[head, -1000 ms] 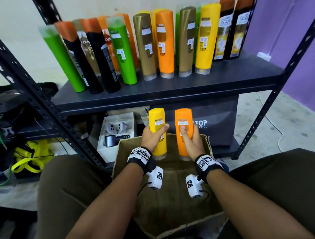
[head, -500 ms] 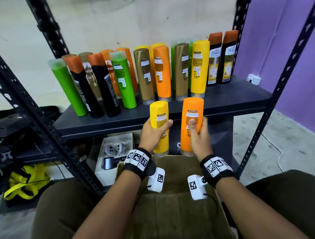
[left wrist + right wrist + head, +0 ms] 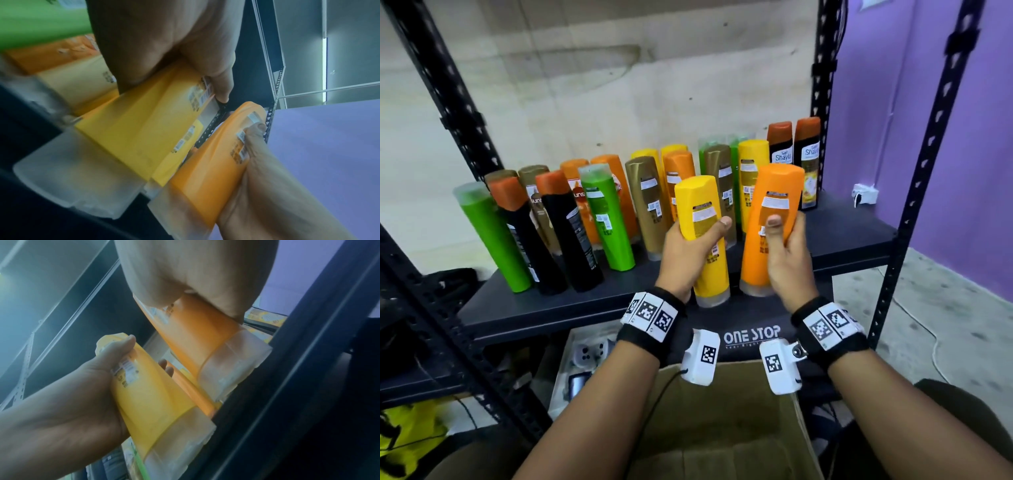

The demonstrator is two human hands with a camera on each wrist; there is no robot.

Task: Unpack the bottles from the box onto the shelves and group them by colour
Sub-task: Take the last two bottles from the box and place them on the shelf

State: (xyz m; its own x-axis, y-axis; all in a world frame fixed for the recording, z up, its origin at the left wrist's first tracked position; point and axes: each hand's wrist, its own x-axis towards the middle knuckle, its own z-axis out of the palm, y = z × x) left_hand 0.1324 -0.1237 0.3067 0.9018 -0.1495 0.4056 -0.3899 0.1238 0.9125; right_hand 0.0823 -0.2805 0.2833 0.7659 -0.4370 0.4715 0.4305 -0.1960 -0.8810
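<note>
My left hand (image 3: 690, 246) grips a yellow bottle (image 3: 705, 246), cap down, just over the front edge of the dark shelf (image 3: 551, 308). Beside it, my right hand (image 3: 786, 253) grips an orange bottle (image 3: 770, 222), also cap down. Both bottles appear in the left wrist view, yellow bottle (image 3: 144, 129) and orange bottle (image 3: 216, 162), and in the right wrist view, orange bottle (image 3: 195, 331) and yellow bottle (image 3: 148, 402). The cardboard box (image 3: 722, 428) lies open below my wrists. Several bottles stand on the shelf: green (image 3: 493, 240), black (image 3: 571, 233), gold (image 3: 650, 202), orange, yellow.
Black perforated uprights (image 3: 924, 164) frame the shelf on both sides. Two dark bottles with orange caps (image 3: 806, 154) stand at the back right. A white tray of small items (image 3: 585, 356) and a black "ONE STOP" bag (image 3: 753, 335) sit under the shelf. A purple wall (image 3: 928, 102) stands to the right.
Both hands have lifted the yellow and orange bottles out of the box and up to the level of the shelf's front edge. The grips are unchanged.
</note>
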